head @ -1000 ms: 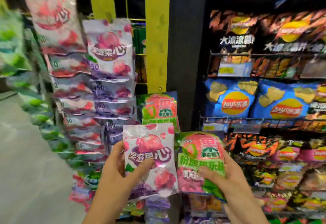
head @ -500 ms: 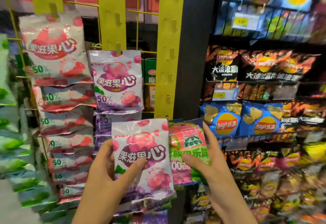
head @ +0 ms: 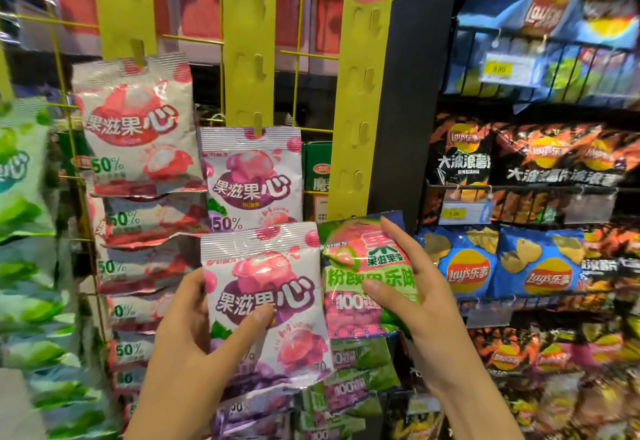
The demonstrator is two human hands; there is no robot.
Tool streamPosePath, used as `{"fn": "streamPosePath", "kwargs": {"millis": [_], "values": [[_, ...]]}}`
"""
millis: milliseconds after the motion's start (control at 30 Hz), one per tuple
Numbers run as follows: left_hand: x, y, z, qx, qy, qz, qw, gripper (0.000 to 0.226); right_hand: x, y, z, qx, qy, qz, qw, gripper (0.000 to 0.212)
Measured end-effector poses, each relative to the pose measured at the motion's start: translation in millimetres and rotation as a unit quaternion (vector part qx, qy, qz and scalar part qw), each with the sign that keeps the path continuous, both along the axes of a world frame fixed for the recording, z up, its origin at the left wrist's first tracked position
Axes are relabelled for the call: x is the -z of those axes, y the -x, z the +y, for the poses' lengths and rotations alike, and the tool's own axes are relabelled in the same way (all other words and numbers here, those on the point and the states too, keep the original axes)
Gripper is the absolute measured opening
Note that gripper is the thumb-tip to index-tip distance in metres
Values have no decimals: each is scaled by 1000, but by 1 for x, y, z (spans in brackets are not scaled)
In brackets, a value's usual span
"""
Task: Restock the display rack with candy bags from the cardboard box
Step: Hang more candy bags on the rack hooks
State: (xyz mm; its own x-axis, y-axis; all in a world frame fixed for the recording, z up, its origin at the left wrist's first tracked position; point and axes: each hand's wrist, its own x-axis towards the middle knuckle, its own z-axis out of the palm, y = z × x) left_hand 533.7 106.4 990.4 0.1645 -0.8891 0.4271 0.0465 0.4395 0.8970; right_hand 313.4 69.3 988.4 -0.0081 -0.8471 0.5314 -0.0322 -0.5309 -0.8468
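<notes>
Purple bag (head: 266, 287) upright, left grip (head: 194, 335) pinching midway

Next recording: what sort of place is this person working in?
Most likely a shop's snack aisle: candy bags hang from yellow clip strips; crisp bags fill wire shelves with price tags. The left hand holds a purple candy bag, the right hand a green candy bag.

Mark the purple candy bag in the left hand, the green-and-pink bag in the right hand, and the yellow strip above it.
purple candy bag (head: 266, 266): head view, on its pink fruit picture.
green-and-pink candy bag (head: 360, 254): head view, on its logo.
yellow strip (head: 358, 103): head view, bare face between hooks.
</notes>
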Motion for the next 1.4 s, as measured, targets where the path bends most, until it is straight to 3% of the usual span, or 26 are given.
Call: {"fn": "streamPosePath", "kwargs": {"millis": [133, 267, 633, 1267, 1400], "values": [[-9, 3, -3, -4, 17, 8, 1000, 34, -6, -3, -12, -6, -1, -1, 1000, 68], [-16, 6, 2, -6, 13, 4, 1000, 47, -9, -5, -21, -1, -14, -7, 1000, 69], [-9, -7, -13, 16, 17, 2, 1000, 40, -4, -10, -25, 28, -34, -6, 999, 68], [-19, -3, 5, 21, 10, -5, 1000, 42, 28, -12, -22, 119, 2, 210, 970, 89], [-18, -7, 7, 13, 12, -14, 1000, 42, 35, -19, -24, 143, 7, 217, 966, 87]]}}
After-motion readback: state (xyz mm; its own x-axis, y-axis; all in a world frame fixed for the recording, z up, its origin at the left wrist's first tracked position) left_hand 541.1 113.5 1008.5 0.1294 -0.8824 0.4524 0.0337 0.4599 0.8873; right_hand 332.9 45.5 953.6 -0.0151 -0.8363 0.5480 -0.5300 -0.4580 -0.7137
